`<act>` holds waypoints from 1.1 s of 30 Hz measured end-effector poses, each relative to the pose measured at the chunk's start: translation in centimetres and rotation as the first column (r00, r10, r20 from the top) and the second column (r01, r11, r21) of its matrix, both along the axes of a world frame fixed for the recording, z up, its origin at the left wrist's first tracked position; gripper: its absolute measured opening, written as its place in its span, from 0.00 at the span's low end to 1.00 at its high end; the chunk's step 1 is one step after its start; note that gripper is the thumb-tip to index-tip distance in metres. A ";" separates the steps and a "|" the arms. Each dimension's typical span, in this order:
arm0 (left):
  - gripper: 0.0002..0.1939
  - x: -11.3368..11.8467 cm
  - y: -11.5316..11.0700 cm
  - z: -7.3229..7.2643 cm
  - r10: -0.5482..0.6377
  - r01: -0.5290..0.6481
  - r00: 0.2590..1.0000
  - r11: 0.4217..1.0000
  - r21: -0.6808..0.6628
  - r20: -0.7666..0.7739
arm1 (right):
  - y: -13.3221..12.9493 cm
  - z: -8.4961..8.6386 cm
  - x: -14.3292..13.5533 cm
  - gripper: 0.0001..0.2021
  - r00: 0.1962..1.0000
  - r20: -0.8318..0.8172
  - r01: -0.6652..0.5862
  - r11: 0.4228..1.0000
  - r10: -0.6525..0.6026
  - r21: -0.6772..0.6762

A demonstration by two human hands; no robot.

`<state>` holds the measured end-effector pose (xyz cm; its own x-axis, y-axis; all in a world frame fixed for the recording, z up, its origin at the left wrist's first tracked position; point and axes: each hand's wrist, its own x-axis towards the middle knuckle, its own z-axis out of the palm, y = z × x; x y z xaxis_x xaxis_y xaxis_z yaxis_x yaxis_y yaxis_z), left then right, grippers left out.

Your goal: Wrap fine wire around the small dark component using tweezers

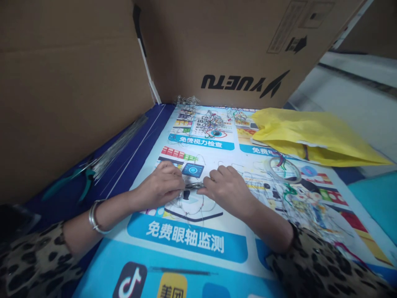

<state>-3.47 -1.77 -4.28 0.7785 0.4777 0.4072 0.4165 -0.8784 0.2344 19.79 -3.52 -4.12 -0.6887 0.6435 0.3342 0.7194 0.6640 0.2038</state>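
Observation:
My left hand and my right hand face each other over the printed sheet, fingers closed. Between them stretches a short bunch of thin metal wire, gripped at both ends. Fine wire loops spread around it over the print; their exact shape is hard to make out. To the left of my left hand lie pliers with teal handles, beside a bundle of straight wires. Right of my right hand, a clear ring, likely a tape roll, rests near tangled wire and coloured threads.
Cardboard walls stand along the back and left. Tangled wire pieces lie near the back. A yellow bag is at the right, with a teal item by the edge. A thin dark strip lies in front.

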 end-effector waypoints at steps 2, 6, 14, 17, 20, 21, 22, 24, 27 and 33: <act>0.08 0.0 0.0 0.1 -0.009 0.009 1.000 1.000 -0.006 -0.004 | 0.0 0.1 0.0 0.14 1.000 -0.001 0.000 1.000 0.000 -0.014; 0.08 0.1 -0.1 0.1 -0.022 0.022 1.000 1.000 -0.012 -0.012 | 0.1 0.1 0.0 0.14 1.000 0.002 -0.009 0.999 0.009 -0.052; 0.06 0.1 0.0 0.2 -0.052 0.053 0.998 0.997 0.052 -0.018 | 0.3 -0.1 0.1 0.15 1.000 0.006 -0.026 0.997 0.026 -0.074; 0.05 0.2 -0.1 0.4 -0.067 0.069 0.998 0.994 0.084 -0.018 | 0.1 0.0 -0.1 0.15 1.000 0.009 -0.018 0.999 0.018 -0.049; 0.05 0.2 -0.2 0.4 -0.065 0.066 0.998 0.993 0.101 -0.016 | -0.1 0.0 -0.3 0.15 1.000 0.019 0.000 1.000 0.000 -0.006; 0.05 0.2 -0.2 0.3 -0.063 0.064 0.998 0.992 0.105 -0.014 | -0.2 0.0 -0.4 0.14 1.000 0.024 0.007 1.000 -0.007 0.005; 0.05 0.2 -0.2 0.2 -0.061 0.062 0.998 0.992 0.107 -0.014 | -0.4 0.0 -0.4 0.14 1.000 0.029 0.013 1.000 -0.013 0.012; 0.05 0.1 -0.2 0.0 -0.049 0.050 0.999 0.993 0.109 -0.008 | -0.6 0.1 -0.6 0.15 0.999 0.039 0.023 0.999 -0.024 0.023; 0.05 0.1 -0.2 -0.4 -0.016 0.013 0.999 0.994 0.112 0.029 | -0.9 0.1 -0.7 0.15 0.997 0.061 0.038 0.999 -0.039 0.018; 0.05 0.2 -0.3 -0.6 0.012 -0.018 0.998 0.995 0.094 0.057 | -1.4 0.3 -1.0 0.14 0.992 0.112 0.062 0.998 -0.062 0.007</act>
<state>-3.31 -2.07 -4.85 0.7462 0.4468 0.4935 0.4183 -0.8914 0.1745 18.76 -4.88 -3.83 -0.6806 0.6850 0.2600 0.7317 0.6178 0.2879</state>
